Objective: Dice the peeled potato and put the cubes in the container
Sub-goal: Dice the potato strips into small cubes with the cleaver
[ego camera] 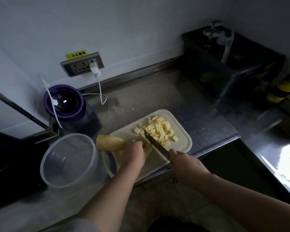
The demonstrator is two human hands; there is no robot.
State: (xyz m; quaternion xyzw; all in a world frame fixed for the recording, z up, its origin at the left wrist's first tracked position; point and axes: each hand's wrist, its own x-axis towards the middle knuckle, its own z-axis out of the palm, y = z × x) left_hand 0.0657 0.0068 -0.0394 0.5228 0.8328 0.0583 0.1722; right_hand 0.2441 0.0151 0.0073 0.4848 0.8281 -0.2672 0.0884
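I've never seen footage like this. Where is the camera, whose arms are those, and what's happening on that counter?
No machine here: a person wears one camera on the head, looking down, so both arms are their own. The left hand holds down a potato piece on the pale cutting board. The right hand grips a knife, its blade against that piece. Beyond the blade lies a pile of potato cubes; a bigger potato chunk waits at the board's left edge. Left of the board stands a clear container with no cubes in it yet. A purple appliance sits behind it.
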